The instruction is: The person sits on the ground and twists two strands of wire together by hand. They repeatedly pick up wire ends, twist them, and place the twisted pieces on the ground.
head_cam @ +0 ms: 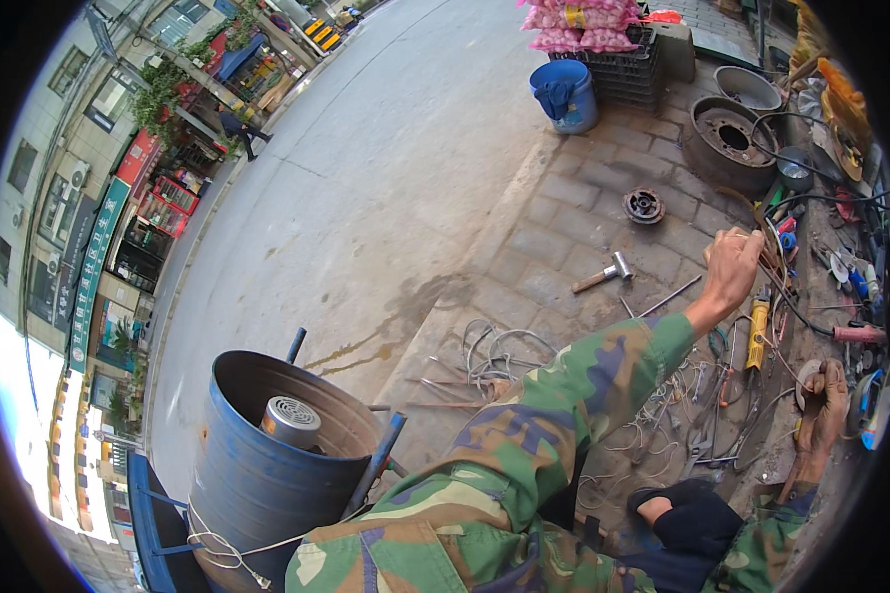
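Observation:
My left hand point(734, 268) reaches out at the right, its fingers curled beside a tangle of cables and thin brown strips. Whether it grips any of them is hidden by the fingers. Lower down, my right hand point(822, 411) has its fingers bent around the edge of a pale round disc point(807, 376). A yellow angle grinder point(758, 333) lies between the two hands, on the ground. Close to my left forearm are a thin metal rod point(670, 296) and a hammer point(601, 273) with a wooden handle. A pink-handled tool point(859, 335) sits just above my right hand.
A blue drum point(274, 459) holding a motor point(291, 421) stands at lower left. Coiled cable point(500, 352) and wire scraps point(656, 422) litter the paving. Farther off are a ring-shaped metal part point(644, 206), a wheel rim point(730, 141) and a blue bucket point(569, 104). A person point(239, 132) walks across the road.

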Demonstrator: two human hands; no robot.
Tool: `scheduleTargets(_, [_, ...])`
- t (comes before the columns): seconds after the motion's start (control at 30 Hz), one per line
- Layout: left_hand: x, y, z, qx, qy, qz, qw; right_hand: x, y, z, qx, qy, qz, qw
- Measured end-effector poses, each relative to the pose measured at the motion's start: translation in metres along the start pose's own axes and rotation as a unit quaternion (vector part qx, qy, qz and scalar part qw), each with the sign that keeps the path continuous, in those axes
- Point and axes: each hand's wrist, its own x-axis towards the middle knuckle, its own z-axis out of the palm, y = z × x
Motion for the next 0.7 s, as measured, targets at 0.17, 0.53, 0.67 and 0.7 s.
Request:
scheduleTargets(0.17, [0.004,-0.002,-0.050,0.266,-0.121,0.252,0.922,0.005,-0.050,-0.059,0.065,0.087,-0.044,0.993])
scheduleTargets(0.53, [-0.063,-0.009,0.041,-0.245,-0.403,-0.304,0.828,-0.019,-0.002,0.047,-0.268,-0.034,-0.036,0.962])
scheduleTargets(0.67, [-0.062,-0.005,0.047,-0.423,-0.188,-0.532,0.709,-0.020,0.003,0.066,-0.293,-0.055,-0.047,0.953])
scheduleTargets(0.7, [-0.061,-0.005,0.046,-0.433,-0.135,-0.573,0.683,-0.019,0.006,0.068,-0.301,-0.059,-0.048,0.951])
